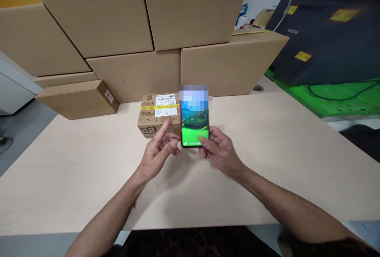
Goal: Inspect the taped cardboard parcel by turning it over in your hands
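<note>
A smartphone [195,126] with a lit screen stands upright above the table, showing a green mountain landscape; its upper part is blurred out. My right hand [222,150] grips its lower right corner, thumb over the bottom of the screen. Beside the phone's lower left edge is my left hand [158,150], index finger stretched forward and the other fingers partly curled, with no object in it. Behind the hands lies a small cardboard parcel [145,121] with yellow tape, a white shipping label [162,110] and dark "SF" lettering. The phone hides the parcel's right side.
Large plain cardboard boxes [118,16] are stacked along the back of the pale table [89,193]. At the left a flat carton [71,99] leans on its side with a small label. A dark case [320,43] marked "brother" stands on green material [332,101] to the right.
</note>
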`<move>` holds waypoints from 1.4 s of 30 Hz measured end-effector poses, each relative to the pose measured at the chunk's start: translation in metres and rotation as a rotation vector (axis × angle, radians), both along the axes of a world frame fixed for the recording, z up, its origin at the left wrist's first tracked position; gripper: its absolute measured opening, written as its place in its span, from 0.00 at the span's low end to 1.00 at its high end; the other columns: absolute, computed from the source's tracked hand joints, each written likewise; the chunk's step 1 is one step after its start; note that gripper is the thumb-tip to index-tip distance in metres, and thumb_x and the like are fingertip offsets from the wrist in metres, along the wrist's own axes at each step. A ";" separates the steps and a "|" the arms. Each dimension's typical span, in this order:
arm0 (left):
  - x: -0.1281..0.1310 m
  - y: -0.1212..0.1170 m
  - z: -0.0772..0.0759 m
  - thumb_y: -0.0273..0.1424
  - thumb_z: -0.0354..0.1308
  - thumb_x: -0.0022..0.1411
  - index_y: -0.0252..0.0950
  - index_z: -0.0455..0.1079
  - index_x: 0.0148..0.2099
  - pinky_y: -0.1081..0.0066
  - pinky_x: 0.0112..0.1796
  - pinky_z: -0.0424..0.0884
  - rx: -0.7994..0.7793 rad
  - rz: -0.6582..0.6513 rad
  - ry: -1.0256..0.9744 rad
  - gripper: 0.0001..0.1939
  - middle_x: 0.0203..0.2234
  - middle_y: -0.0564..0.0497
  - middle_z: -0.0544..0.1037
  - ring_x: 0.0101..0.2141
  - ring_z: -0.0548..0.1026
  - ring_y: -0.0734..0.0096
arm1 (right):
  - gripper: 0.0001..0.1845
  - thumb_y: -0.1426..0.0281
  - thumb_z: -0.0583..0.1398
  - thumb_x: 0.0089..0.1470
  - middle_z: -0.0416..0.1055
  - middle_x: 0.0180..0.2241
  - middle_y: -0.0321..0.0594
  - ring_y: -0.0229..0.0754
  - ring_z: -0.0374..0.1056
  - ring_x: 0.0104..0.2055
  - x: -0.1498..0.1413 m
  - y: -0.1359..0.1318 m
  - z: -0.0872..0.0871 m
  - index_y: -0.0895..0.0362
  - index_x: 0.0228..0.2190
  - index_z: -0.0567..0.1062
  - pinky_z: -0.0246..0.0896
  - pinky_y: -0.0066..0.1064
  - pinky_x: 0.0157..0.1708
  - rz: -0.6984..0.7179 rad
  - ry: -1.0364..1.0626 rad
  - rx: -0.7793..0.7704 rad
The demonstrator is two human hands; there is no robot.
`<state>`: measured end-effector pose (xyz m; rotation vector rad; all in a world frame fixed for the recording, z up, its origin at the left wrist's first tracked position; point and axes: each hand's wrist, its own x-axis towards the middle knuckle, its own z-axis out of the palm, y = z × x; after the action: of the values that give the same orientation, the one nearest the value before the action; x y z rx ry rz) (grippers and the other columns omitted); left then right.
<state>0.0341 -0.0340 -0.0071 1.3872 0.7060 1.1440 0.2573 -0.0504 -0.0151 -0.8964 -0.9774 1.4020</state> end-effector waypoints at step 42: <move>-0.052 0.053 0.007 0.35 0.72 0.58 0.40 0.75 0.55 0.75 0.31 0.74 0.170 0.768 -0.065 0.23 0.41 0.50 0.81 0.30 0.77 0.76 | 0.11 0.72 0.64 0.58 0.65 0.12 0.26 0.39 0.62 0.12 0.104 0.071 -0.006 0.52 0.38 0.66 0.55 0.25 0.14 -0.281 -0.766 -0.395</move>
<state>-0.0180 0.0191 -0.0004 1.2308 1.1660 1.8713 0.3617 0.0207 -0.0206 -1.8749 -1.0778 1.0226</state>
